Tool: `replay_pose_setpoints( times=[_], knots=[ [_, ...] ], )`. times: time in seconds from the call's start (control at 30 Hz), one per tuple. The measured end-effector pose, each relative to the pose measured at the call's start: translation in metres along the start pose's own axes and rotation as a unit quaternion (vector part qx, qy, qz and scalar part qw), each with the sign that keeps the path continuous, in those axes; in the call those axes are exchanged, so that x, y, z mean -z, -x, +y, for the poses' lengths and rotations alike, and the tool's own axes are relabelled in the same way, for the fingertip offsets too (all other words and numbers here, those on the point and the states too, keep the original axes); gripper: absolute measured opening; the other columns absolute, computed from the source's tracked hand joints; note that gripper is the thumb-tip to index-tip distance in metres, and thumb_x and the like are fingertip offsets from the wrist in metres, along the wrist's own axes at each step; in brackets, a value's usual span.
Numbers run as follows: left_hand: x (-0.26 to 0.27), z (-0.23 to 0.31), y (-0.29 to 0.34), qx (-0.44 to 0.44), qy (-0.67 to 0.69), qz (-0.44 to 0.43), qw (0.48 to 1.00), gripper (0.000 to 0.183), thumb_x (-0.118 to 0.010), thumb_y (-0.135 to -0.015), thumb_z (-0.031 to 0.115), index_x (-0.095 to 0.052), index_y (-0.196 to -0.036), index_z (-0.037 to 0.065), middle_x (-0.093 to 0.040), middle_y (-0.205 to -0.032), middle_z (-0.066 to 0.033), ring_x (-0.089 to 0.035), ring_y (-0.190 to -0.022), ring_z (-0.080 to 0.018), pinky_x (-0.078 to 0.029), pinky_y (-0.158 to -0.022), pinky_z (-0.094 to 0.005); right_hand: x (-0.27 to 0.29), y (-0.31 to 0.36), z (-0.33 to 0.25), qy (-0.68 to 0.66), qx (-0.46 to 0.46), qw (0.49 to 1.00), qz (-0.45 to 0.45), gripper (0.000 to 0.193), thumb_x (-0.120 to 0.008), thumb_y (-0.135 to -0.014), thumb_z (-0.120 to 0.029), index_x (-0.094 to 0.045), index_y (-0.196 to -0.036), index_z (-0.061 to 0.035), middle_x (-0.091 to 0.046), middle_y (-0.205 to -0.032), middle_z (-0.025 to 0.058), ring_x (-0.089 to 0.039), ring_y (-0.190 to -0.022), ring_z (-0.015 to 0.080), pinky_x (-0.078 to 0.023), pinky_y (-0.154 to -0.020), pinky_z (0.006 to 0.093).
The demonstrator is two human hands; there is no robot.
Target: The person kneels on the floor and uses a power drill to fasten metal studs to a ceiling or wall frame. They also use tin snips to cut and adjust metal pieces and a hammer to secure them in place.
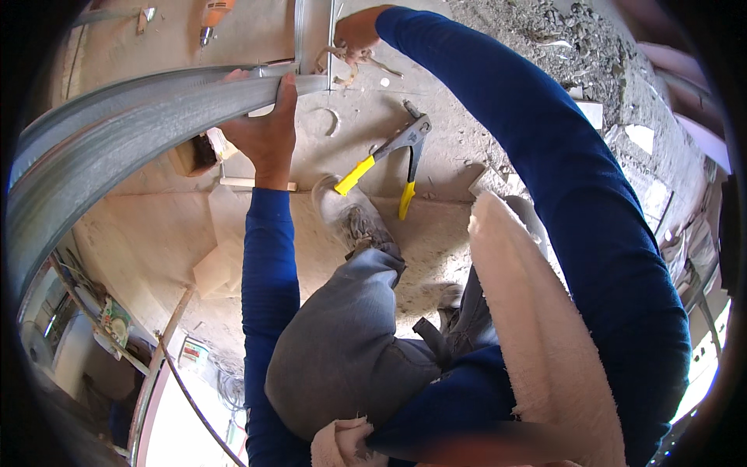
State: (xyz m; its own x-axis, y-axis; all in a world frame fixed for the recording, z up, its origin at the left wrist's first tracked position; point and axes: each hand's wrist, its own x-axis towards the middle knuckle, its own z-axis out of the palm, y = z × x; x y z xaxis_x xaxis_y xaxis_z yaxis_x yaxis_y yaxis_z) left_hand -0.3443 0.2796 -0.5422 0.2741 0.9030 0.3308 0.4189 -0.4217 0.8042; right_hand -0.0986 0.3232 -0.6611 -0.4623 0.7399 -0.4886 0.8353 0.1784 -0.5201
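Observation:
My left hand (268, 136) is wrapped around the end of a long galvanized metal stud (156, 117), thumb on top. The stud sweeps in from the left and meets a thin metal track (330, 43) that runs away from me. On the far right side of that track is my right hand (360, 29), fingers pointing down beside tan curled strips (348, 68). Its fingertips are partly hidden, so its grip is unclear. A hand crimper (405, 140) with yellow handle grips lies spread on the dusty floor nearer to me, beside my shoe (354, 214).
An orange power drill (213, 19) lies at the far left. An open box (193, 156) sits under the stud. Rubble and gravel (568, 47) cover the far right. A pale towel (537, 327) hangs in front of me. Poles and clutter (159, 350) stand at lower left.

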Motion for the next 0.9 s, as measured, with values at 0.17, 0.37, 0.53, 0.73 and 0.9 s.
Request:
replay_pose_setpoints(
  times=[0.17,0.37,0.53,0.73,0.9],
  knots=[
    [0.002,-0.005,0.000,-0.062,-0.029,-0.002,0.998,0.054,-0.087,-0.077,0.005,-0.054,-0.118,-0.007,-0.057,-0.118,-0.0159,-0.060,-0.108,-0.0244,-0.056,-0.093,-0.0362,0.006,-0.040,-0.001,-0.017,0.042,0.987,-0.152,0.027,-0.069,-0.087,-0.029,-0.075,-0.096,-0.0037,-0.074,-0.089,0.0121,-0.070,-0.083,0.0231,-0.055,-0.073,0.0423],
    [-0.004,-0.002,0.001,0.009,0.045,0.049,0.998,0.058,-0.092,-0.067,0.018,-0.058,-0.110,0.000,-0.060,-0.102,-0.0111,-0.061,-0.088,-0.0217,-0.053,-0.079,-0.0345,-0.057,-0.014,-0.038,-0.324,-0.156,0.908,-0.213,0.020,-0.074,-0.089,-0.027,-0.076,-0.097,-0.0082,-0.061,-0.067,0.0033,-0.043,-0.044,0.0083,-0.031,-0.037,0.0269],
    [-0.003,-0.010,0.000,-0.031,-0.003,0.006,0.999,0.068,-0.092,-0.068,0.015,-0.050,-0.119,-0.005,-0.058,-0.109,-0.0147,-0.060,-0.098,-0.0233,-0.053,-0.085,-0.0357,-0.098,0.022,-0.063,-0.547,-0.254,0.786,-0.136,0.014,-0.070,-0.093,-0.026,-0.070,-0.096,-0.0121,-0.059,-0.067,-0.0006,-0.048,-0.052,0.0075,-0.038,-0.044,0.0235],
    [-0.005,-0.021,0.000,-0.063,0.073,0.021,0.995,0.094,-0.092,-0.069,0.010,-0.027,-0.134,-0.009,-0.047,-0.127,-0.0215,-0.052,-0.114,-0.0270,-0.047,-0.100,-0.0406,-0.092,-0.005,-0.054,-0.453,-0.252,0.845,-0.132,0.039,-0.065,-0.095,-0.044,-0.066,-0.120,-0.0138,-0.067,-0.110,0.0048,-0.062,-0.086,0.0172,-0.052,-0.085,0.0409],
    [-0.006,-0.017,-0.001,-0.038,0.080,0.033,0.996,0.096,-0.092,-0.068,0.011,-0.027,-0.135,-0.008,-0.047,-0.127,-0.0215,-0.050,-0.117,-0.0273,-0.045,-0.102,-0.0408,-0.086,-0.011,-0.062,-0.423,-0.247,0.857,-0.160,0.032,-0.065,-0.096,-0.043,-0.071,-0.099,-0.0114,-0.061,-0.088,0.0032,-0.059,-0.080,0.0206,-0.052,-0.085,0.0431]
  ],
)
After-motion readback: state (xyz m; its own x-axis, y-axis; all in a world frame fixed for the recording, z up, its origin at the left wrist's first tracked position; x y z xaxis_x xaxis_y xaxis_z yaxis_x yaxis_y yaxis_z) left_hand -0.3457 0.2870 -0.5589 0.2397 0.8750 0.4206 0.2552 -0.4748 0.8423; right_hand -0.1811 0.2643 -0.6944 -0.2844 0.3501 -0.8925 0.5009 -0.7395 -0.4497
